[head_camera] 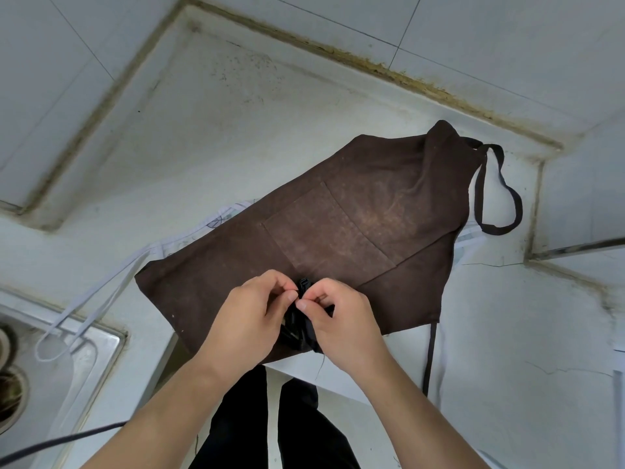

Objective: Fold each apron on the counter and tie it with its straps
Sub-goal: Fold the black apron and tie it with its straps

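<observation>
The white counter (236,157) runs into a tiled corner, bare toward the back wall. At its near left a steel sink (67,360) holds a drain and the looped ends of white straps (91,306). A brown apron (355,231) lies spread flat, its near edge overhanging the counter's front, covering a pale apron (216,218). Its neck loop (497,191) lies at the far right. The left hand (250,319) and right hand (341,323) pinch a bunched black strap (297,330) between curled fingertips.
</observation>
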Available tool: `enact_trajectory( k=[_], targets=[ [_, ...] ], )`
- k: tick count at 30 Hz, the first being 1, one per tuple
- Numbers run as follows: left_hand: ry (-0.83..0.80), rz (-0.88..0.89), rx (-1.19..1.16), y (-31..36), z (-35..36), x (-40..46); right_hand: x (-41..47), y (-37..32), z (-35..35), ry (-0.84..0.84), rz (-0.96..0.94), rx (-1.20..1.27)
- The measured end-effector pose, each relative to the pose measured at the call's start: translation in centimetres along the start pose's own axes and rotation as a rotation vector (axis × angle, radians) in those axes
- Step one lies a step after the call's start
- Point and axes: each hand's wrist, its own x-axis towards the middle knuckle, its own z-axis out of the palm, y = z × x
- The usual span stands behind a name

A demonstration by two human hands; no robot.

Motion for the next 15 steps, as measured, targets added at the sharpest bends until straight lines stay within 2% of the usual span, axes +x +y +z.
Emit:
enact_trajectory(
  k=[3, 5, 15],
  targets=[
    [0.032, 0.013, 0.078, 0.19, 0.11, 0.30, -0.13, -0.13, -0.22, -0.054, 0.006, 0.033],
    [0.032, -0.012, 0.049, 0.42, -0.02, 0.41, -0.28, 0.06, -0.28, -0.066, 0.003, 0.072],
    [-0.054, -0.163, -0.175, 0.81, -0.84, 0.73, -0.73, 0.13, -0.31, 0.117, -0.216, 0.064]
  ],
)
